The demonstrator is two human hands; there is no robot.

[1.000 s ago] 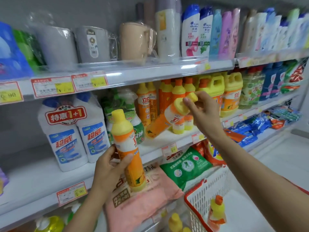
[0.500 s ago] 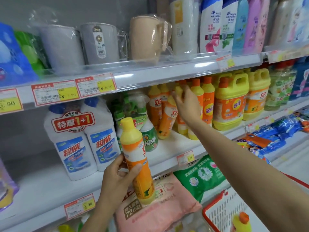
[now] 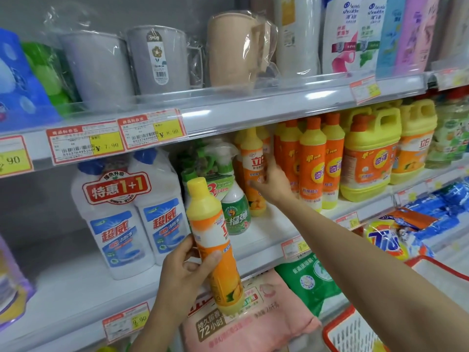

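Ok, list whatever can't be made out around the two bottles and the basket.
Head view only:
- right hand: fingertips hidden behind the shelf bottle.
- held bottle: label turned aside, partly covered by the left hand.
- basket: cut off by the bottom edge; contents unseen.
- price tag below the shelf bottle: too blurred to read.

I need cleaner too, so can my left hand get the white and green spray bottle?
Probably not yet: your left hand grips an orange and yellow plastic soap bottle, though the spray bottle stands unblocked on the shelf.
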